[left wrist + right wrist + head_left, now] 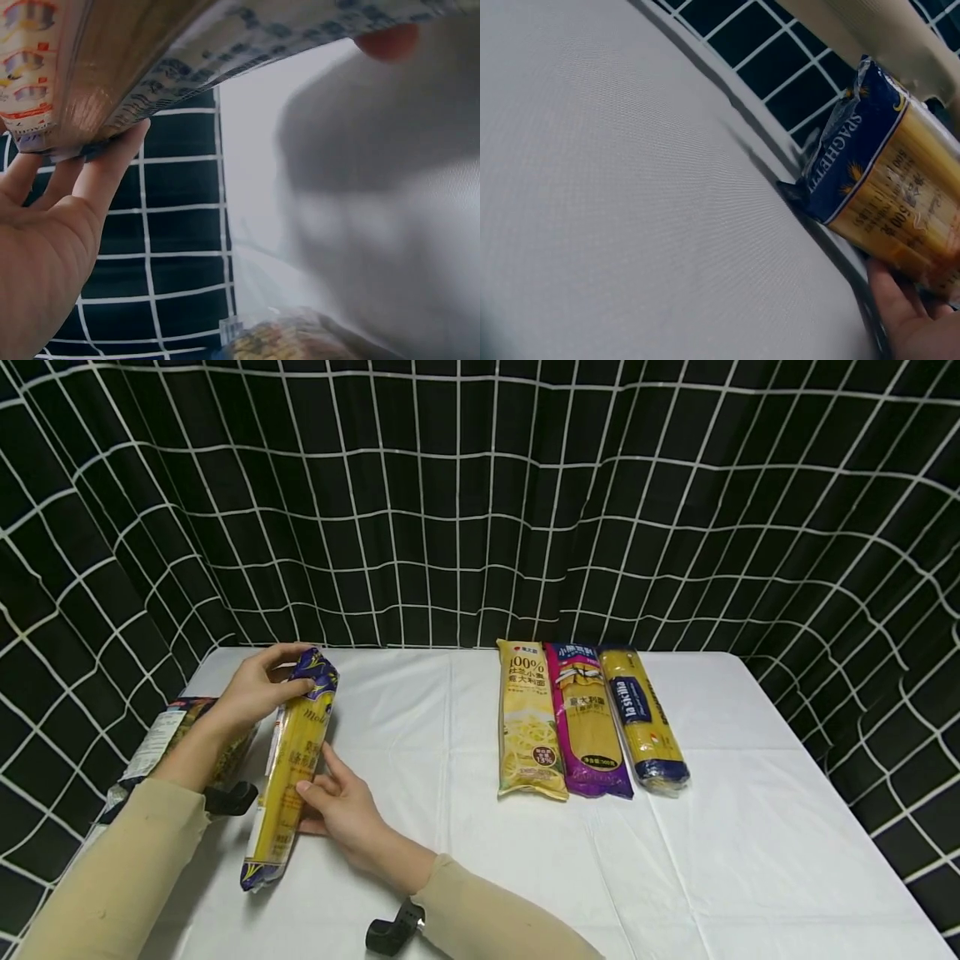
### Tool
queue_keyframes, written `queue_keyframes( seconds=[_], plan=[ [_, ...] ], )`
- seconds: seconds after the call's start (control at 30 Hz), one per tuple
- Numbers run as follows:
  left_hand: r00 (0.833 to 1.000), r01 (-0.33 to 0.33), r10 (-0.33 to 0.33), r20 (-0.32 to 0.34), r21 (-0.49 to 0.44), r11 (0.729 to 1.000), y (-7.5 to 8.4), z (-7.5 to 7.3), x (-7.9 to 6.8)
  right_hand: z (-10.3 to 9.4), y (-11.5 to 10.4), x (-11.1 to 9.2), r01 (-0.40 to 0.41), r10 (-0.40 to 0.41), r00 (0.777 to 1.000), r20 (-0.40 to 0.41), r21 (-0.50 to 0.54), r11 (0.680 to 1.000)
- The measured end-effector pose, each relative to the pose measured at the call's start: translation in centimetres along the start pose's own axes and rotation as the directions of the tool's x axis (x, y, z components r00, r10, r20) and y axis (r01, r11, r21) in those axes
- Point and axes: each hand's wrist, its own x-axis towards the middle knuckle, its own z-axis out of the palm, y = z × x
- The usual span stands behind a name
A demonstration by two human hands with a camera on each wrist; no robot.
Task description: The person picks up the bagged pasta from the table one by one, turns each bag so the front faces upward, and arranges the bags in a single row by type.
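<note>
A long yellow spaghetti pack [292, 768] with dark blue ends is held tilted above the left side of the table. My left hand [258, 689] grips its far end, thumb across the front and fingers behind. At the pack's right edge, lower down, my right hand [348, 818] holds it between thumb and fingers. In the right wrist view the blue end of the spaghetti pack [847, 150] reads SPAGHETTI, and the right hand [919, 326] is at its side. The left wrist view shows its printed back above the left hand [60, 240].
Another pasta bag [161, 739] lies at the table's left edge, partly behind the left forearm. On the right, a cream-yellow pasta pack [528, 718], a purple pasta pack [592, 718] and a yellow-and-blue pasta pack [645, 718] lie side by side on the white tablecloth [525, 868]. A black gridded curtain [480, 510] surrounds the table.
</note>
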Motion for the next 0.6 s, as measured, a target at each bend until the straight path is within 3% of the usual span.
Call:
queue_keyframes(
  seconds=[0.37, 0.6],
  plan=[
    [0.999, -0.006, 0.003, 0.039, 0.071, 0.997, 0.0, 0.5, -0.8, -1.5, -0.5, 0.0, 0.05, -0.05, 0.999, 0.004, -0.016, 0.999],
    [0.999, -0.045, 0.045, 0.005, 0.119, 0.992, 0.5, 1.7, -2.7, -2.1, -1.3, 0.0, 0.093, -0.093, 0.995, -0.022, -0.023, 0.995]
  ],
)
